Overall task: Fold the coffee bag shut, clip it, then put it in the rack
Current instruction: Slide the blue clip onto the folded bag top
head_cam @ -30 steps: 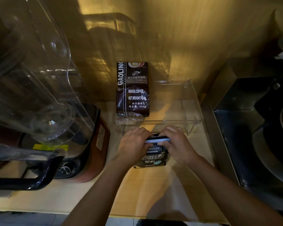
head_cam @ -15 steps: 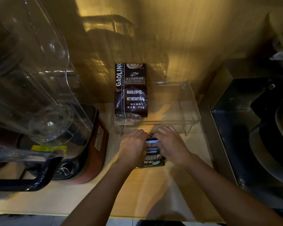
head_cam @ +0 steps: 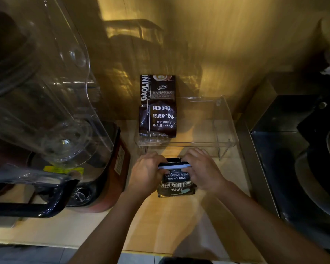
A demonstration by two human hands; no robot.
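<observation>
A small dark coffee bag [head_cam: 176, 184] labelled Blue Mountain stands on the wooden counter just in front of the clear rack [head_cam: 225, 130]. A pale blue clip [head_cam: 174, 166] lies across its folded top. My left hand [head_cam: 146, 173] grips the bag's left side and the clip's left end. My right hand [head_cam: 203, 170] holds the right side, its fingers over the clip's right end. A taller dark Gaoling coffee bag [head_cam: 157, 107] stands upright in the rack's left part.
A large blender with a clear jug [head_cam: 46, 96] and a red base [head_cam: 111, 168] fills the left. A dark metal sink area [head_cam: 293, 149] lies to the right. The golden wall rises behind the rack. The counter's front edge runs below my forearms.
Both hands stay on the bag and clip. The right hand slid slightly over the clip's right end, so less of the clip shows. The bag has barely moved.
</observation>
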